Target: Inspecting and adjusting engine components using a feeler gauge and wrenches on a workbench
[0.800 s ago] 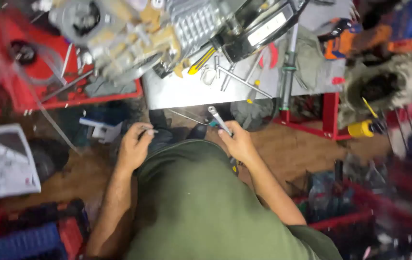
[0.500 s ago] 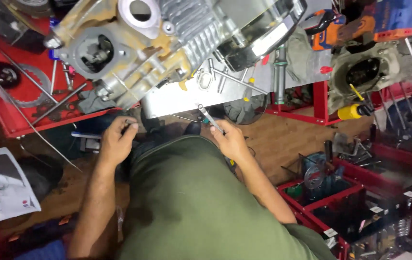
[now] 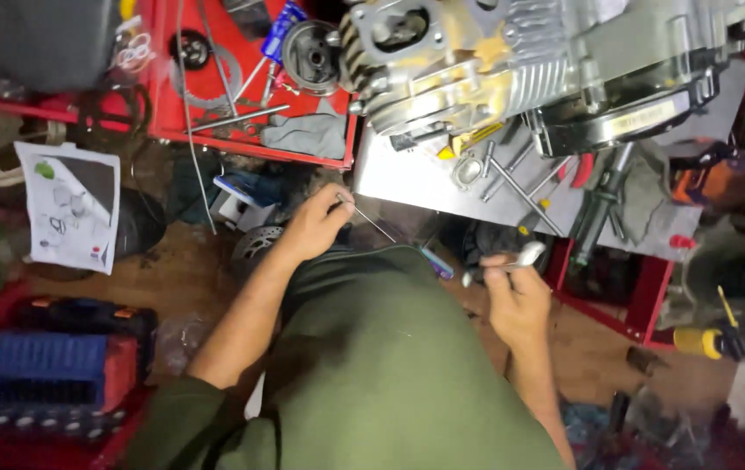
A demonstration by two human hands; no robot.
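My left hand (image 3: 313, 226) pinches a thin metal rod (image 3: 372, 222) just below the edge of the grey metal bench plate (image 3: 407, 178). My right hand (image 3: 516, 296) grips a small silver ratchet wrench (image 3: 512, 261), held level in front of my green shirt. A large aluminium engine (image 3: 512, 61) with cooling fins sits on the bench above both hands. Both hands are below it and apart from it.
Loose spanners and a red-handled tool (image 3: 520, 170) lie on the bench plate. A red tray (image 3: 242, 78) at upper left holds gears, rods and a grey rag. A paper sheet (image 3: 68, 204), a blue-and-red case (image 3: 50, 370) and a yellow screwdriver (image 3: 708, 339) lie on the wooden floor.
The view has swung, shifting the engine up and right. My right hand has dropped lower and to the right with the wrench; my left hand keeps the thin rod.
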